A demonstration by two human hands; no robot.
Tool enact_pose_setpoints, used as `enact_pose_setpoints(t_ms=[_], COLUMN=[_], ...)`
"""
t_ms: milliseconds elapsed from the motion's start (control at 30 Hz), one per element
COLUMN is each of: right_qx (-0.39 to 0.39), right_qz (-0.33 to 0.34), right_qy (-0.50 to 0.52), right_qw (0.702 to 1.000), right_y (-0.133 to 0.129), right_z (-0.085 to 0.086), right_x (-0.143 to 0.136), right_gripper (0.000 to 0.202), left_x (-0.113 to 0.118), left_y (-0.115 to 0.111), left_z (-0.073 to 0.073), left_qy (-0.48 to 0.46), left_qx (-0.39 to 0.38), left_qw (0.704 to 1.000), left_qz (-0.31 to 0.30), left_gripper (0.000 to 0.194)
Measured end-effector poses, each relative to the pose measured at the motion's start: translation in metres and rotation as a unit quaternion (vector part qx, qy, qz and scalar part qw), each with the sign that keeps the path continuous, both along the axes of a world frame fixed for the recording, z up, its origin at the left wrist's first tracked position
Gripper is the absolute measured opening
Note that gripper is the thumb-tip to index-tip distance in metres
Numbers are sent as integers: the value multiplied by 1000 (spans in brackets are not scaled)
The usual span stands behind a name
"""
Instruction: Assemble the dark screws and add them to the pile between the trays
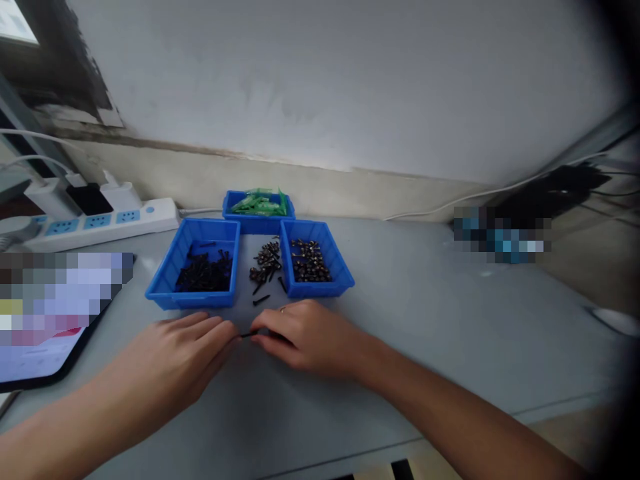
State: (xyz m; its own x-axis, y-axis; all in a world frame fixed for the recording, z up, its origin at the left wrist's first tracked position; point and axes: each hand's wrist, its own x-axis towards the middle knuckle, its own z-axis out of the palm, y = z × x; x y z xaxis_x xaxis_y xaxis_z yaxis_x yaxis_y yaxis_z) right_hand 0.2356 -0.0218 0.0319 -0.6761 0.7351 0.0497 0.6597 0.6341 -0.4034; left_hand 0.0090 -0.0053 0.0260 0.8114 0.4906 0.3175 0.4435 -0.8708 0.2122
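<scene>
Resting low in the frame, our two hands meet at the centre over the grey table (425, 320). Our left hand (173, 363) lies palm down at lower left, fingers curled inward, its fingertips pinching one end of a thin black screw (248, 335). Our right hand (305, 337), just right of centre, has its fingers bent down and closed on the other end of that screw; a ring shows on one finger. The screw lies level between the two hands, just above the tabletop, and whether it touches the surface we cannot tell.

Above the hands, at mid frame, stand three blue trays. The left tray (173, 263) holds dark screws. The right tray (340, 270) holds brownish screws. Between these two, on the bare table, lies a loose pile (266, 260) of screws, with a few strays nearer the hands. The back tray (230, 203), behind the other two and touching them, holds green plastic pieces.

At upper left a white power strip (107, 223) lies along the wall with plugs in it. At the left edge lies a tablet (45, 360), its screen blurred. A white cable (500, 190) runs along the wall at the right.
</scene>
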Motion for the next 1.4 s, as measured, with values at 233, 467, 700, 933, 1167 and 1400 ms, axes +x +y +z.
enact_pose_setpoints(t_ms=[233,467,700,933,1167,1400], right_qx=[-4,-2,-9,-32,-62,-91], right_qz=[9,22,18,20,35,68], right_qy=[-9,-14,-20,4,49,71], right_qw=[1000,1000,1000,999,996,991], right_y=[-1,-1,-3,-2,-5,-4], right_z=[1,4,6,6,7,8], right_x=[-2,-1,-2,-1,-2,-2], right_gripper=[18,20,20,20,22,23], left_x=[-2,-1,1,-1,4,0], left_y=[-1,0,0,-3,-4,-2], left_z=[1,5,5,-1,8,10], left_qy=[48,64,38,-47,-87,-80], left_qx=[57,48,49,98,101,93], left_qw=[997,996,998,994,990,988], left_qz=[-18,-32,-22,-17,-48,-92], left_gripper=[36,41,42,23,26,23])
